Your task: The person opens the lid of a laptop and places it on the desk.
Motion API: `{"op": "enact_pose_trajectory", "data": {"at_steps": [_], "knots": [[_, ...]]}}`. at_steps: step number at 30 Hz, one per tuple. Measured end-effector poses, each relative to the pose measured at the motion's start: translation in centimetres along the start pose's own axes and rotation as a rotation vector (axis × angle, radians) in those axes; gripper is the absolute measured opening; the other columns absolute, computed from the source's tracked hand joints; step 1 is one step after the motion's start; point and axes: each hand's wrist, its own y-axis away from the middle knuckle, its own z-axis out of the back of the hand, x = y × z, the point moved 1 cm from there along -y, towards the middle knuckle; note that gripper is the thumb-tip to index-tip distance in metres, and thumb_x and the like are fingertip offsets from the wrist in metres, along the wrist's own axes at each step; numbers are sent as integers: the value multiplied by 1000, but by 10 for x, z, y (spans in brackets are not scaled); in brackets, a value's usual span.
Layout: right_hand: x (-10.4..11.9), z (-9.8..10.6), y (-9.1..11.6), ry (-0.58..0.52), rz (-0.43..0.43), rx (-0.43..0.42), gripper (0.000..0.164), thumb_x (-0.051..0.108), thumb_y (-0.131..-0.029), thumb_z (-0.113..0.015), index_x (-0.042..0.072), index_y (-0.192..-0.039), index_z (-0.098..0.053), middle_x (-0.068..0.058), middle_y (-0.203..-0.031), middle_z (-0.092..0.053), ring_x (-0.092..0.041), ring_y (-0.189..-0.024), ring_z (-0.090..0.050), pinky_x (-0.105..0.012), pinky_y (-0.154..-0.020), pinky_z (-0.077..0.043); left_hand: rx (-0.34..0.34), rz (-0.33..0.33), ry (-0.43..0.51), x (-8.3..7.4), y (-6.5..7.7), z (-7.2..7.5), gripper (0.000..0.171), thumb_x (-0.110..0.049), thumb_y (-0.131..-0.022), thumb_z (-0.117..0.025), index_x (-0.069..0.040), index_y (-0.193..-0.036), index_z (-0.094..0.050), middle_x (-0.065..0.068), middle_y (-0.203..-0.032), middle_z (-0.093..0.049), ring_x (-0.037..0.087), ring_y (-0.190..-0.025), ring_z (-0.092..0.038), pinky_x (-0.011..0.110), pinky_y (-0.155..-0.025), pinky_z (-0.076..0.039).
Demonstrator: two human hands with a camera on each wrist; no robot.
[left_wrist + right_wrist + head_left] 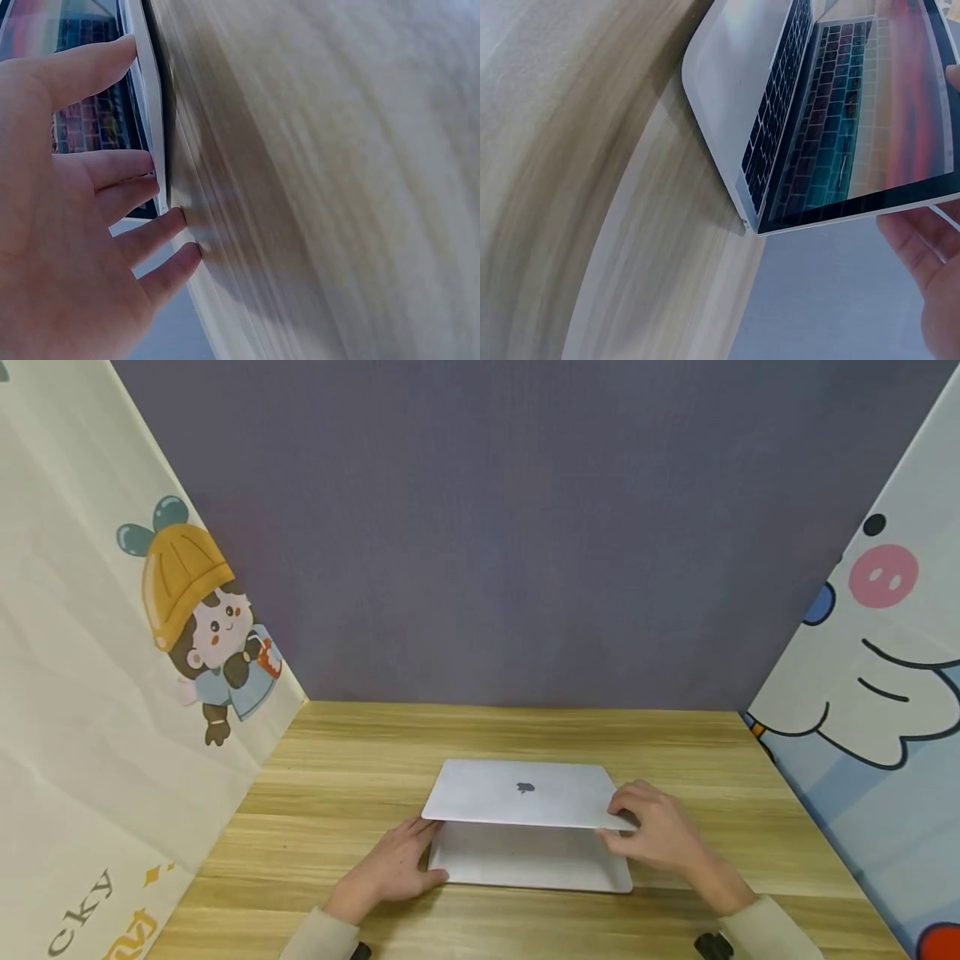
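1. The lid (517, 793) of the laptop is pinched at its near right corner by the right hand (656, 828), thumb below and fingers above. Should that small hold be loosened, the lid could be dropped onto the keyboard (780, 112).
2. The left side of the base (525, 860) is touched by the left hand (401, 864), its fingers straight and spread, as is shown from the left wrist. If the lid were let fall, fingertips near that edge might be nipped.
3. The laptop is set near the middle of the wooden table (300, 852), its lid partly raised and tilted over the base. With the lid gripped at one corner only, it could be twisted at the hinge; with the base lightly steadied, the whole laptop could be slid or tipped.
4. The screen (900, 127), in which keys are mirrored, might be smudged by the thumb.
5. Behind the table, a grey panel (487, 527) is seen.
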Motion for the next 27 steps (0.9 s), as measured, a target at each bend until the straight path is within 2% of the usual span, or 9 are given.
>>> {"op": "enact_pose_trajectory", "data": {"at_steps": [6,12,20,27], "knots": [[2,0,-3,28,19,-40,28,31,-65,-89,28,-76,-64,17,-80,-63,-1,-74,-55,-23,-58,-50,10,4,-2,0,2,0,83,-50,-90,-68,2,-150,-46,16,-160,-38,37,-145,-37,58,-110,-41],[6,2,-8,58,45,-96,28,35,-67,-87,25,-72,-62,16,-76,-61,0,-70,-52,-26,-59,-52,22,19,17,0,5,1,83,-53,-90,-67,1,-149,-47,16,-160,-37,38,-144,-38,59,-111,-39],[14,3,-16,53,121,-180,34,49,-85,-72,19,-73,-62,11,-74,-58,-2,-67,-47,-16,-54,-43,17,25,21,-1,7,4,83,-52,-90,-68,0,-150,-46,16,-160,-38,41,-142,-39,61,-111,-38],[21,4,-24,78,170,-260,41,50,-92,-63,14,-72,-62,6,-74,-59,-9,-66,-50,-20,-53,-45,11,24,14,-1,9,4,82,-52,-89,-68,-1,-150,-47,17,-159,-40,42,-141,-41,61,-111,-38]]}}
